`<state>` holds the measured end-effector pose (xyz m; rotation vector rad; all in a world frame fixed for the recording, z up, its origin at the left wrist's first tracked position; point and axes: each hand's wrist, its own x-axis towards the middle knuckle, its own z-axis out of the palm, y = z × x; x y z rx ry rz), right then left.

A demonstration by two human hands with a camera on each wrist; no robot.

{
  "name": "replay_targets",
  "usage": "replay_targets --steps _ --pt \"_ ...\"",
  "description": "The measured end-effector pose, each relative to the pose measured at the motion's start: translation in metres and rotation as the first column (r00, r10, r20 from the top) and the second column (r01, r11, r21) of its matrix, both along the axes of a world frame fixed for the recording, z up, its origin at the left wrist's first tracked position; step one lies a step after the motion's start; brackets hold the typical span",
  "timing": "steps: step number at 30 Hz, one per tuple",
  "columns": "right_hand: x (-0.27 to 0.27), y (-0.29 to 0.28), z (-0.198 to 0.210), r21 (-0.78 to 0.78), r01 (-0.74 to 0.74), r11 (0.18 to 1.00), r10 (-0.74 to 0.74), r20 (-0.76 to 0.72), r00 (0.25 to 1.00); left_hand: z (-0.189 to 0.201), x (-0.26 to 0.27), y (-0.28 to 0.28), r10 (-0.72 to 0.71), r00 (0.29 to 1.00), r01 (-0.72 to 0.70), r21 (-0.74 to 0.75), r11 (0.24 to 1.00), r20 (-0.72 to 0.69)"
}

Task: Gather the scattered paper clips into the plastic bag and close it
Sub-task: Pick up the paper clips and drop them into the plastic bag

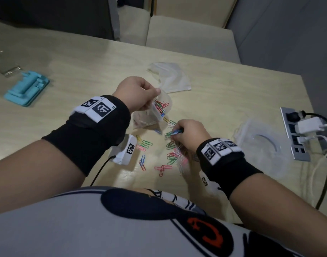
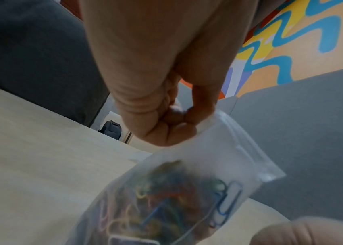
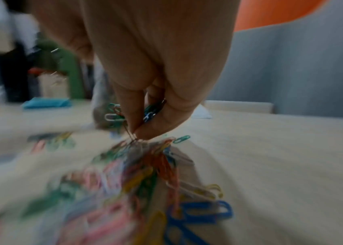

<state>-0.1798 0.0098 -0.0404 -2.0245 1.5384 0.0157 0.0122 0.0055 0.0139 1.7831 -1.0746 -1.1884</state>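
**Plastic bag held open while I pinch up more clips**

Clear plastic is the reason for my left hand (image 1: 135, 93): it pinches the bag (image 1: 157, 110) by its top edge, at centre frame in the head view, so the mouth hangs open toward my other hand and the weight of the coloured clips already inside pulls the sides down. The left wrist view shows thumb and fingers closed on the zip strip, with the seal not yet pressed together.

My right hand (image 1: 188, 134), lower and to the right of the bag, has its fingertips (image 3: 143, 129) closed on a small bunch of clips (image 1: 173, 133), lifted just off the worktop (image 1: 85, 71). I pick from the thick pile under that hand because it lies nearest the opening.

Plenty of loose clips (image 1: 160, 162) lie below the bag in the lower middle of the frame, so I judge gathering well short of done. Dropping this bunch in cleanly calls for the mouth to gape wide enough.
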Motion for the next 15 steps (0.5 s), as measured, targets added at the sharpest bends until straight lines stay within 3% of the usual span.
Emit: replay_targets --steps 2,4,6,9,10,12,15 --pt "-0.003 -0.005 0.009 0.120 0.179 0.976 -0.201 0.208 0.957 0.001 0.001 0.000 -0.030 1.000 0.030 0.018 0.999 0.003" --pt "-0.005 -0.008 0.020 0.266 0.285 0.921 -0.373 0.388 0.843 0.003 0.001 0.000 -0.054 0.998 0.053 0.023 0.998 0.023" --pt "-0.007 -0.014 0.030 0.356 0.328 0.875 -0.476 0.509 0.717 0.004 0.002 0.000 -0.071 0.996 0.069 0.029 0.997 0.052" --pt "-0.004 -0.020 0.046 0.475 0.334 0.814 -0.581 0.663 0.472 0.005 0.001 0.000 -0.076 0.995 0.074 0.031 0.997 0.069" --pt "-0.002 -0.021 0.052 0.496 0.318 0.808 -0.589 0.685 0.429 0.005 0.001 0.000 -0.079 0.994 0.077 0.033 0.996 0.073" --pt "0.006 -0.022 0.061 0.483 0.283 0.828 -0.559 0.683 0.470 0.005 -0.002 0.001 -0.087 0.993 0.085 0.034 0.996 0.078" --pt "0.020 -0.023 0.069 0.258 0.269 0.928 -0.368 0.523 0.769 0.005 -0.007 0.001 -0.096 0.992 0.094 0.031 0.995 0.084"
